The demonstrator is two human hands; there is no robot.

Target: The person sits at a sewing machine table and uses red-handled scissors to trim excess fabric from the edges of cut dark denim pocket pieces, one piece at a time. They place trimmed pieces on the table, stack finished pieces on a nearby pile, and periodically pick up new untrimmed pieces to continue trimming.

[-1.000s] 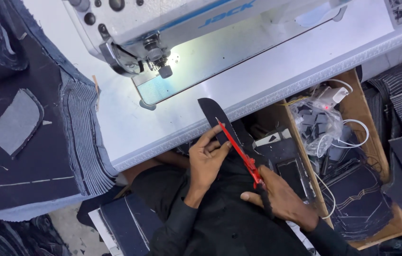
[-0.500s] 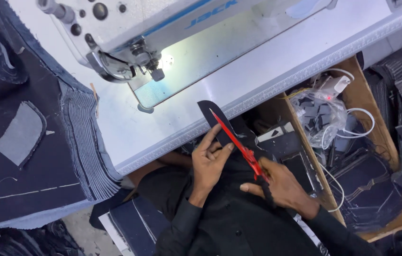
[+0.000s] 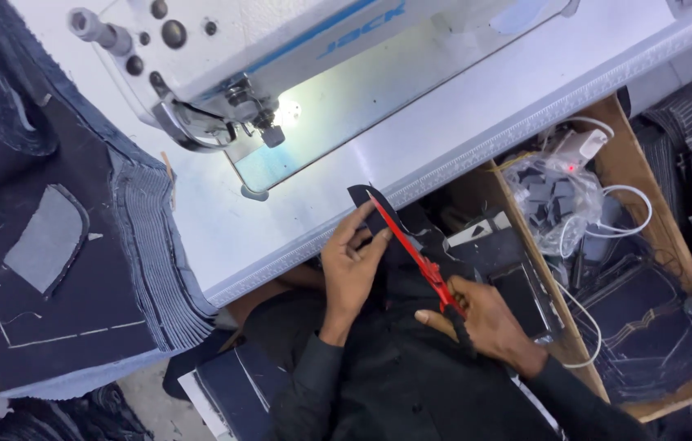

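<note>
**Red scissors at the dark fabric piece**

Red-handled scissors (image 3: 415, 257) sit in your right hand (image 3: 477, 314), fingers closed around the handles low in the view, with the blades angled up and left. Your right forearm, in a dark sleeve, runs in from the lower right. Your left hand (image 3: 350, 265) is raised with the wrist below and the fingers pointing up, thumb and fingers pinched on the small dark fabric piece (image 3: 366, 204). That piece is narrow, with a rounded top, and it stands just over the front edge of the white table (image 3: 305, 220), the scissor tip touching it. Your two hands are apart, joined only by the scissors and the cloth. Beyond them the white sewing machine (image 3: 281, 49) stands with its lamp lit. A stack of dark denim panels (image 3: 76, 269) lies at your left, and a wooden box (image 3: 648, 245) of dark pieces sits at your right
</note>
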